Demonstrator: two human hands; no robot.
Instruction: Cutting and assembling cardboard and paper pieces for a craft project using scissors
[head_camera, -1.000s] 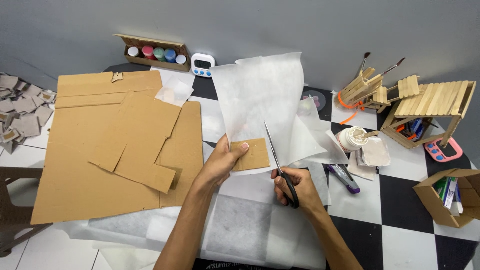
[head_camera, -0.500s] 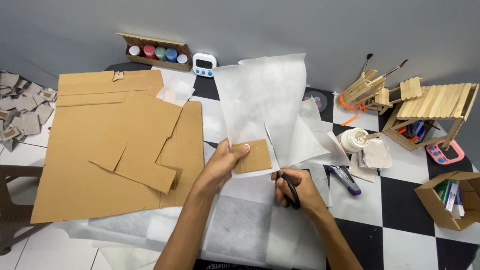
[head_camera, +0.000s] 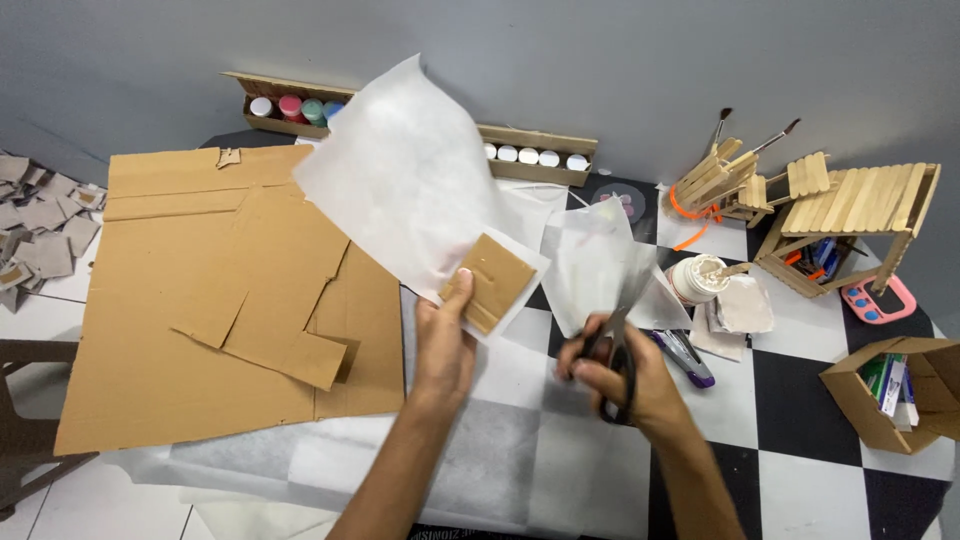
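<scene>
1. The left hand (head_camera: 445, 345) has its grip closed on a small brown cardboard piece (head_camera: 490, 282) laid against a sheet of thin white paper (head_camera: 410, 190), thumb on the card's near left corner, both lifted clear of the bench (head_camera: 800, 500).
2. The paper fans up and to the far left from that grip; its long axis leans from the pinched corner toward the paint pots at the wall.
3. The right hand (head_camera: 625, 385) has its fingers closed through the handles of black scissors (head_camera: 620, 350), blades pointing far and a little right; I cannot tell how far the blades are parted.
4. The card lies left of the scissors and slightly farther off, with a clear gap between them.
5. A second white piece (head_camera: 600, 265) lies just beyond the blade tips, nearer the right hand than the left.
6. A large cardboard sheet (head_camera: 200, 300) lies flat at the left, apart from both hands.
</scene>
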